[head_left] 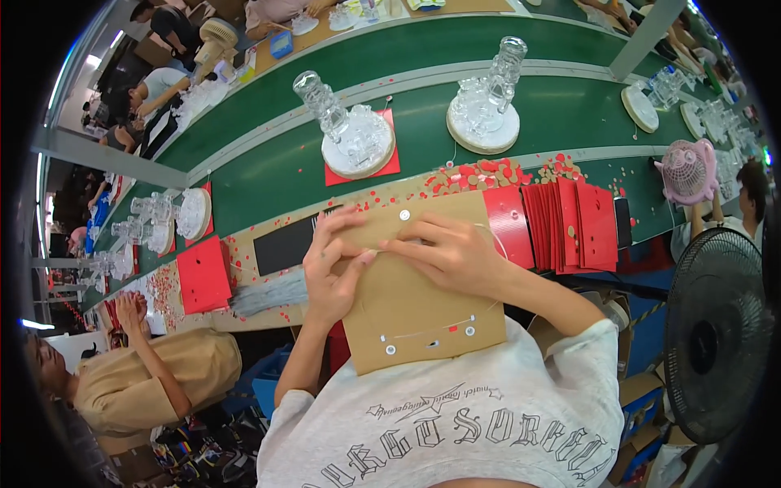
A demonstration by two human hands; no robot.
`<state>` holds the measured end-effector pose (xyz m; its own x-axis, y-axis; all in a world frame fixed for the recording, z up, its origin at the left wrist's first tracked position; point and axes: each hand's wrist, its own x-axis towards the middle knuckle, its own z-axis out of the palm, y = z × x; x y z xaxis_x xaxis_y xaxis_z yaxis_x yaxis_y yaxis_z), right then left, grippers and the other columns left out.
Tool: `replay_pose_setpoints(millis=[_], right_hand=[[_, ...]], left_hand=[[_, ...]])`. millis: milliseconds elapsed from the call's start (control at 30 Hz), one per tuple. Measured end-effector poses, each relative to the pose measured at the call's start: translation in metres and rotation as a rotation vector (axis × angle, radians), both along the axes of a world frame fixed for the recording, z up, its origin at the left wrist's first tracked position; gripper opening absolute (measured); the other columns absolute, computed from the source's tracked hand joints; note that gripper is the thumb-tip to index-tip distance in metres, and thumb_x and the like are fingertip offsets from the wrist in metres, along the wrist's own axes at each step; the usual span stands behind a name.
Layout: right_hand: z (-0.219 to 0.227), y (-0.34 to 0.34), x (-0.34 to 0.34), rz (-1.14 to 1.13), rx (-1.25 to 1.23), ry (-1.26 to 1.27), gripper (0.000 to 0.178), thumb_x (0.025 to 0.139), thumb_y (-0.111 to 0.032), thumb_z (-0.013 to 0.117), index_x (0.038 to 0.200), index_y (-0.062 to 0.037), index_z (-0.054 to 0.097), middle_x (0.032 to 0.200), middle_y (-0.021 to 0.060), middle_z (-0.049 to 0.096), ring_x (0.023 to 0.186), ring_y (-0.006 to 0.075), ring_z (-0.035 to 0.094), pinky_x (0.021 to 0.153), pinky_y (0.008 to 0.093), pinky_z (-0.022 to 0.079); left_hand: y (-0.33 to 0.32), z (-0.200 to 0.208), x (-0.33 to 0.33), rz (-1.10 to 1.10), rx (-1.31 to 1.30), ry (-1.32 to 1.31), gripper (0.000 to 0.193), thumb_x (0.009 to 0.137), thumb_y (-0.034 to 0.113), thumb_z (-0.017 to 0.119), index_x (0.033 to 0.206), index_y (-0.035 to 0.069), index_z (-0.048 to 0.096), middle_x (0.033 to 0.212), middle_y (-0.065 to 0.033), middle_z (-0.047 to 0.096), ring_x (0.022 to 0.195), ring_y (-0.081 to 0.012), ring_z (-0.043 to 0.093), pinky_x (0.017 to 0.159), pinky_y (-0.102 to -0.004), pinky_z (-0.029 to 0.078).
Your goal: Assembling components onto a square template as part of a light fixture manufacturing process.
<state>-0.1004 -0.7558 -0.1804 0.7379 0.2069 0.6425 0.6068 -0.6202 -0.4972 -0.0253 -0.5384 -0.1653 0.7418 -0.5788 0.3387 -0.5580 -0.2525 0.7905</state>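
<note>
A brown cardboard panel [423, 309] lies in front of me, its lower edge against my shirt. Small white round discs [405, 215] are fixed to it, and a short line with a red bit [453, 328] crosses its lower part. Over the panel's upper half, my left hand [332, 264] is closed in a pinch, its other fingers raised. My right hand [447, 250] pinches right beside it, fingertips almost touching the left ones. A thin pale cord [498, 244] loops by my right wrist; the fingertips seem to hold it, though the pinched part is mostly hidden.
Right of the panel stands a row of red cards [569, 224]; a red card stack [203, 275] and grey strands [272, 293] lie left. Clear assemblies on round white bases [358, 150] stand on the green conveyor [260, 179]. A black fan [716, 333] is close right. A co-worker [154, 378] works at left.
</note>
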Motion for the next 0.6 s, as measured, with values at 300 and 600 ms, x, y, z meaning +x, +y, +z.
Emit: replay_pose_setpoints(millis=[300, 600], right_hand=[[-0.009, 0.005, 0.009, -0.015, -0.146, -0.017, 0.05, 0.069, -0.001, 0.069, 0.119, -0.0043, 0.071, 0.091, 0.0033, 0.061, 0.078, 0.0183, 0.063, 0.064, 0.0326, 0.057], [0.009, -0.004, 0.003, 0.079, -0.433, -0.012, 0.047, 0.078, -0.008, 0.066, 0.124, 0.0005, 0.065, 0.093, 0.0057, 0.053, 0.088, 0.0199, 0.06, 0.072, 0.0336, 0.056]], left_hand=[[-0.006, 0.005, -0.018, 0.05, -0.272, 0.631, 0.08, 0.089, 0.0, 0.061, 0.16, 0.008, 0.025, 0.15, -0.0161, 0.042, 0.137, -0.0244, 0.045, 0.112, -0.0387, 0.04], [-0.012, -0.006, -0.022, 0.168, -0.452, 0.771, 0.078, 0.09, -0.002, 0.057, 0.16, 0.009, 0.025, 0.139, -0.0148, 0.055, 0.124, -0.021, 0.058, 0.105, -0.034, 0.046]])
